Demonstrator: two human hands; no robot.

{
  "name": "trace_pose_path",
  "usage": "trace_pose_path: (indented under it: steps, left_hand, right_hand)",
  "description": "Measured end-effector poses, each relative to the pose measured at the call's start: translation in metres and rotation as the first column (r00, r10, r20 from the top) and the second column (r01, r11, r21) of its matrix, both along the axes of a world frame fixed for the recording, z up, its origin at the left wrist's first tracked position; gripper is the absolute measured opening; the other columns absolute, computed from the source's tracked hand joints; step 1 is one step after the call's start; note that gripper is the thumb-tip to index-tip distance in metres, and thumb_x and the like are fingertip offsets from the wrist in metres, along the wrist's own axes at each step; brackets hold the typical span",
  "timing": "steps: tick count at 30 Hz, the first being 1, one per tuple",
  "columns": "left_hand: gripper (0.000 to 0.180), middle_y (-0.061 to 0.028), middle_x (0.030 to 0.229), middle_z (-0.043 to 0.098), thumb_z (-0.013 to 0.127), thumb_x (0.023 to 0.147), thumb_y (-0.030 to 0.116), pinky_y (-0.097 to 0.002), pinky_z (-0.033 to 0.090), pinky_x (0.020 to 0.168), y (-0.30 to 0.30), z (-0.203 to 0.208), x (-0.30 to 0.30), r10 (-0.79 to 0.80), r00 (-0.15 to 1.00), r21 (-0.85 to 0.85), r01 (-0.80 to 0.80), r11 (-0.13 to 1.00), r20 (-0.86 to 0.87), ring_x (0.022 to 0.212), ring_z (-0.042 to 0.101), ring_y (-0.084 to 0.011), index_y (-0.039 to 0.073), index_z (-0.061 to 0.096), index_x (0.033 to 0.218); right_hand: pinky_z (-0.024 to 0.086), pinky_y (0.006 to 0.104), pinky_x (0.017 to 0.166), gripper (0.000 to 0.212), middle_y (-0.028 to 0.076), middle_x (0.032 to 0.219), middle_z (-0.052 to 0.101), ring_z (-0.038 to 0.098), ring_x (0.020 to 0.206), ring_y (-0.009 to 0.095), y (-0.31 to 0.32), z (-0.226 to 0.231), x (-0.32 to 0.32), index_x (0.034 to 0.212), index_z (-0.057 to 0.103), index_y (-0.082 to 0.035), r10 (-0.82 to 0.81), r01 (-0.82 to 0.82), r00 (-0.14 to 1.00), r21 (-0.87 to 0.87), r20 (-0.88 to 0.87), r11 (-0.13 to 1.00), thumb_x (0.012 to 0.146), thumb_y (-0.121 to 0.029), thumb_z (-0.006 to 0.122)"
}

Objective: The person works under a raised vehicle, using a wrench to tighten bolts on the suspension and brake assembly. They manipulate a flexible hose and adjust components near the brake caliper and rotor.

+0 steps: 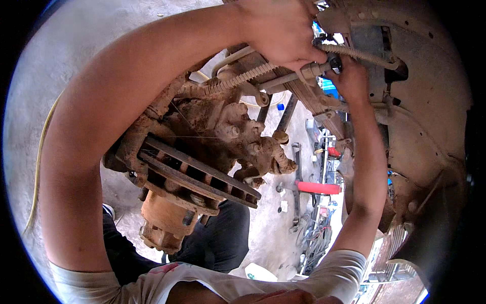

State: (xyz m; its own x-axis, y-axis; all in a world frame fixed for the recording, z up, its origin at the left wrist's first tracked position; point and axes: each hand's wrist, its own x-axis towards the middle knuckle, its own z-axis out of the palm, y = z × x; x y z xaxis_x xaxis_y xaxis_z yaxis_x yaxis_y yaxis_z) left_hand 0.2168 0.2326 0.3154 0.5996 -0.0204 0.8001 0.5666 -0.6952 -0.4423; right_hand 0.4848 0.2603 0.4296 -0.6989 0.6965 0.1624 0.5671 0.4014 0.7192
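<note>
My left hand [283,35] reaches over the top of a dusty wheel assembly. Its fingers are closed beside a corrugated hose [354,52], and what they pinch is hidden. Just below lies a dusty metal rod [283,80] with a thicker cylindrical end. A short black fitting [335,63] sits at that end. From the right, my right hand [350,81] comes up with its fingers curled around the fitting's underside; the fingertips are partly hidden. Between my arms hang a rusty brake disc [200,175] and a brown wheel hub [164,220].
A second ribbed hose [240,81] crosses above the rusty knuckle [235,126]. A long dusty beam [298,91] runs down behind it. To the right is a dirty body panel [425,101]. A red cylinder [318,188] and tangled cables [316,243] lie on the floor beyond.
</note>
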Motion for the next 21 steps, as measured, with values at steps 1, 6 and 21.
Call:
trace_pose_path:
  steps: [1, 6, 21]
  left_hand:
    - [0.027, -0.0030, 0.050, 0.056, 0.055, 0.083, 0.042, -0.0374, 0.047, 0.056, 0.001, -0.001, 0.000, -0.003, 1.000, 0.012, 0.003, 1.000, 0.007, 0.052, 0.061, -0.0231, 0.016, 0.063, 0.086]
    - [0.025, -0.0034, 0.050, 0.056, 0.055, 0.083, 0.040, -0.0356, 0.047, 0.056, -0.001, 0.004, -0.006, -0.027, 0.999, 0.148, 0.020, 0.989, 0.046, 0.051, 0.060, -0.0230, 0.015, 0.061, 0.084]
    - [0.022, -0.0014, 0.054, 0.059, 0.053, 0.089, 0.037, -0.0386, 0.049, 0.067, 0.010, -0.005, 0.008, -0.062, 0.996, 0.075, 0.057, 0.996, 0.069, 0.058, 0.064, -0.0254, 0.018, 0.061, 0.096]
  right_hand:
    - [0.053, 0.0465, 0.079, 0.054, 0.017, 0.096, 0.069, 0.067, 0.089, 0.037, 0.000, 0.001, -0.002, 0.115, 0.061, -0.007, 0.009, -0.009, 1.000, 0.003, 0.000, 1.000, 0.069, -0.028, 0.081]
    - [0.053, 0.0461, 0.079, 0.047, 0.016, 0.094, 0.069, 0.068, 0.086, 0.036, -0.001, 0.003, -0.018, 0.111, 0.062, -0.006, 0.029, -0.029, 0.999, 0.015, 0.014, 0.999, 0.071, -0.025, 0.079]
    - [0.052, 0.0466, 0.085, 0.059, 0.020, 0.105, 0.068, 0.066, 0.098, 0.036, -0.004, 0.016, 0.010, 0.123, 0.056, -0.004, -0.355, 0.345, 0.928, -0.095, -0.114, 0.934, 0.074, -0.026, 0.078]
